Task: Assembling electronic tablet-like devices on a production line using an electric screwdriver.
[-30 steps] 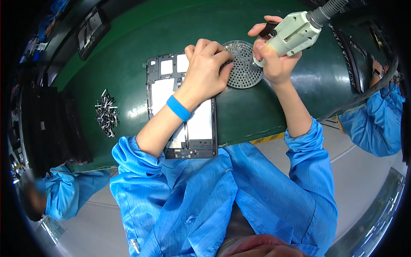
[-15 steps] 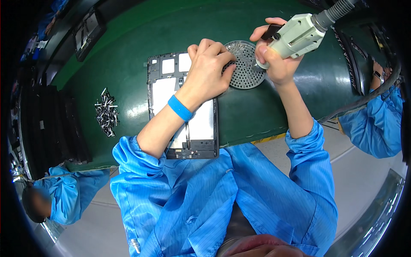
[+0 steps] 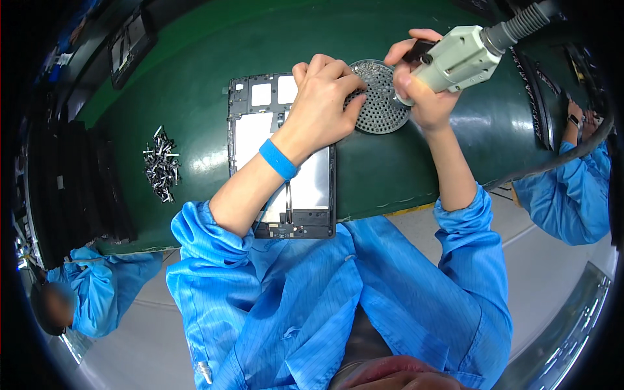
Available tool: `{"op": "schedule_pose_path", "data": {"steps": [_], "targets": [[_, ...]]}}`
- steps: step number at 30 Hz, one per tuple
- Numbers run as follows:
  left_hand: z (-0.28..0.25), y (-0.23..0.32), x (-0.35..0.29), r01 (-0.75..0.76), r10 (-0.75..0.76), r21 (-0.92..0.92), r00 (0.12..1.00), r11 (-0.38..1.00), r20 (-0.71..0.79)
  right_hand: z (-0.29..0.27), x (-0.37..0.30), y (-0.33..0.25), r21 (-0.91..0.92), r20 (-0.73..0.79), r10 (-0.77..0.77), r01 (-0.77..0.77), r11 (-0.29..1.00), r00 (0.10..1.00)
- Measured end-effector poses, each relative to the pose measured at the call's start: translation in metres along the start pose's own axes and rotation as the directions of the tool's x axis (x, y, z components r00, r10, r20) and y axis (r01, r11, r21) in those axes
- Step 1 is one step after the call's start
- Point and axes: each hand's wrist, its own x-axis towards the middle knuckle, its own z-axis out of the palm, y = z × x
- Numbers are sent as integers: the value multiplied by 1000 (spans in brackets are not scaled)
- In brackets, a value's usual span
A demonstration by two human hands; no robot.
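Observation:
My right hand point(image 3: 429, 101) is wrapped round a pale green electric screwdriver point(image 3: 458, 60), tilted so its nose points down at a round perforated metal tray point(image 3: 382, 112). The tip is hidden behind the fingers. Small screws seem to lie at the tray's far side. My left hand point(image 3: 323, 107), with a blue band on its wrist, reaches over the tray's left edge. Its thumb and forefinger are bent but apart, and the other fingertips are out of sight. Under the left forearm lies an opened tablet housing point(image 3: 250, 140), black-framed with a silver plate inside.
A pile of small black and silver parts point(image 3: 162, 164) lies left on the green table point(image 3: 201, 104). Dark stacked panels point(image 3: 71, 188) stand farther left, another tablet housing point(image 3: 130, 45) at the far left. Co-workers in blue sit at both sides. A ribbed hose point(image 3: 523, 26) trails from the screwdriver.
Both hands and the screwdriver show slightly farther right, as do the tray and the tablet housing. The grip on the screwdriver is the same.

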Motion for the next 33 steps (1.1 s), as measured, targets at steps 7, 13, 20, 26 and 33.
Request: {"op": "schedule_pose_path", "data": {"steps": [7, 13, 20, 26, 33], "targets": [[2, -1, 0, 18, -18, -9, 1000, 1000, 12, 7, -3, 4, 75, 5, -34, 34, 997, 999], [1, -1, -1, 28, -28, -15, 1000, 999, 10, 8, -4, 2, -20, 18, -100, 100, 995, 995], [3, -2, -1, 21, -21, -16, 1000, 1000, 0, 0, -4, 4, 76, 103, -85, 77, 994, 991], [5, -3, 0, 26, -26, -17, 999, 1000, -18, 4, -1, 0, 5, 69, -56, 56, 998, 996], [4, -6, -2, -5, 5, -10, 999, 1000, -44, 9, 3, -8, 66, 20, -150, 148, 987, 989]]}}
